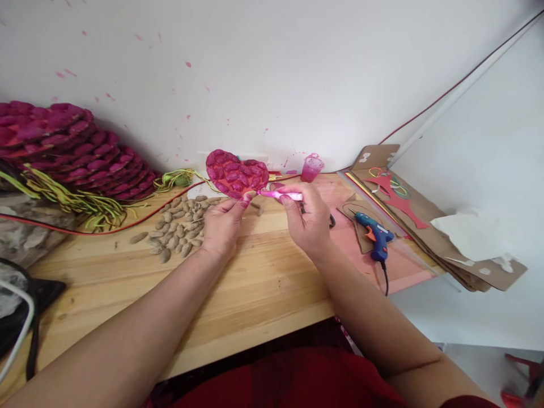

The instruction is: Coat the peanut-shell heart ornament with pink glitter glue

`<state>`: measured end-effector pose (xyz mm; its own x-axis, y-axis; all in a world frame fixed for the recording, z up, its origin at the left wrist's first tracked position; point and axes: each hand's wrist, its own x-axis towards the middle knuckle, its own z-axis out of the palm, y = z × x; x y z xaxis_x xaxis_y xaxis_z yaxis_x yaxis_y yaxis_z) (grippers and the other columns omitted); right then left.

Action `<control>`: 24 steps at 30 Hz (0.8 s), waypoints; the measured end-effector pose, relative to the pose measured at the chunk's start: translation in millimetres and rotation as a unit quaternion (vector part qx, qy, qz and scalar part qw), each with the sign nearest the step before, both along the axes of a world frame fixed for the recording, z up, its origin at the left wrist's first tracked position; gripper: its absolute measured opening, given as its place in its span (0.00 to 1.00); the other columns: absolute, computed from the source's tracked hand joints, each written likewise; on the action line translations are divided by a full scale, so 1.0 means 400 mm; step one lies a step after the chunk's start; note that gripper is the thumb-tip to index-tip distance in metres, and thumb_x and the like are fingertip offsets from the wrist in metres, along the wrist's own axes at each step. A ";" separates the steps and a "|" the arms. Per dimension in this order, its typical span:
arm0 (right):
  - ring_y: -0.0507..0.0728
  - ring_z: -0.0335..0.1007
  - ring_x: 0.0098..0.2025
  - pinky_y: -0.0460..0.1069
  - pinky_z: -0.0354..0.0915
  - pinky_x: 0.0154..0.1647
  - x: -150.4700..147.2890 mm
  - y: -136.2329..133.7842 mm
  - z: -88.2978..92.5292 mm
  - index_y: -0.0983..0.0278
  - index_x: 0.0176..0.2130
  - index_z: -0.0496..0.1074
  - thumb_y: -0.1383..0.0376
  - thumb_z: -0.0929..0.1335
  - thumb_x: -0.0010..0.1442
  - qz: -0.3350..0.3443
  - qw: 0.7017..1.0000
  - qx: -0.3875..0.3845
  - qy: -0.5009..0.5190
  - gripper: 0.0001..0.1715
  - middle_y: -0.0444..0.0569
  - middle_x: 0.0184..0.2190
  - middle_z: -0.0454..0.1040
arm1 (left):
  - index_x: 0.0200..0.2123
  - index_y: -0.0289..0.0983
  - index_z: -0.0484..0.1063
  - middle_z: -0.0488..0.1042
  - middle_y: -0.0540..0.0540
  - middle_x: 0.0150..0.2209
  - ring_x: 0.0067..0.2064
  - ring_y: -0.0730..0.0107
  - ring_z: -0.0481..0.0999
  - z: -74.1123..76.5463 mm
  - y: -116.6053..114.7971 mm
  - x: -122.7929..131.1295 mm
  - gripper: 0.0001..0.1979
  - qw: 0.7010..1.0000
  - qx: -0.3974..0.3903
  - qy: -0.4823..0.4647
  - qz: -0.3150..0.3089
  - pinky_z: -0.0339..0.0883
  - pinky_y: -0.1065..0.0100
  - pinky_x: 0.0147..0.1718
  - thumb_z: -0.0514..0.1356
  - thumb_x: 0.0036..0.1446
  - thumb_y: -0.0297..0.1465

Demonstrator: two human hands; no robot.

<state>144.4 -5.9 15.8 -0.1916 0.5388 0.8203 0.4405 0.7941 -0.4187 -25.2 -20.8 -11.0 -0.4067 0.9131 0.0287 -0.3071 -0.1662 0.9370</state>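
Note:
A heart covered in magenta-painted peanuts (pixel 236 174) is held up above the wooden table by my left hand (pixel 223 226), whose thumb and fingers pinch its lower tip. My right hand (pixel 310 218) is closed round a white, pink-stained brush (pixel 289 196), and the brush's pink end touches or nearly touches the heart's lower right edge. Behind my right hand stands a clear plastic cup with pink paint (pixel 312 168), near the wall. Unpainted peanuts (pixel 174 229) lie in a loose pile left of my left hand.
Stacked magenta peanut hearts (pixel 76 150) with yellow-green strings (pixel 91 207) lean at the left. A red cable (pixel 127 225) crosses the table (pixel 255 294). On the right are a blue glue gun (pixel 376 235), red cut-outs (pixel 395 198) and cardboard (pixel 471 266) with white paper on it.

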 end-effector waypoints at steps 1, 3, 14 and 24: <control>0.58 0.76 0.44 0.55 0.70 0.47 0.002 0.001 0.001 0.59 0.44 0.75 0.64 0.67 0.70 -0.002 1.000 0.006 -0.006 0.06 0.48 0.39 0.80 | 0.15 0.37 0.69 0.56 0.56 0.17 0.25 0.74 0.58 0.002 0.000 0.000 0.23 1.000 -0.003 -0.005 0.001 0.50 0.69 0.25 0.77 0.38 0.44; 0.58 0.76 0.44 0.55 0.70 0.47 0.006 0.002 0.004 0.59 0.44 0.75 0.65 0.67 0.69 -0.010 1.000 0.021 -0.012 0.05 0.48 0.39 0.80 | 0.16 0.37 0.69 0.56 0.56 0.17 0.25 0.75 0.58 0.005 0.001 0.000 0.23 1.000 -0.008 -0.017 0.001 0.51 0.69 0.25 0.77 0.38 0.44; 0.58 0.76 0.44 0.56 0.71 0.48 0.006 0.003 0.004 0.59 0.44 0.75 0.64 0.67 0.70 -0.017 1.000 0.023 -0.003 0.06 0.48 0.39 0.80 | 0.16 0.37 0.66 0.54 0.57 0.15 0.20 0.80 0.48 0.001 0.003 -0.002 0.23 0.999 -0.027 -0.031 0.000 0.39 0.69 0.20 0.77 0.41 0.41; 0.58 0.76 0.44 0.56 0.72 0.48 0.009 0.007 0.002 0.59 0.44 0.75 0.62 0.67 0.70 -0.017 1.000 -0.009 0.016 0.06 0.48 0.40 0.80 | 0.16 0.37 0.66 0.55 0.57 0.15 0.19 0.80 0.48 0.000 0.002 -0.005 0.23 0.999 -0.025 -0.024 -0.008 0.36 0.68 0.19 0.76 0.41 0.41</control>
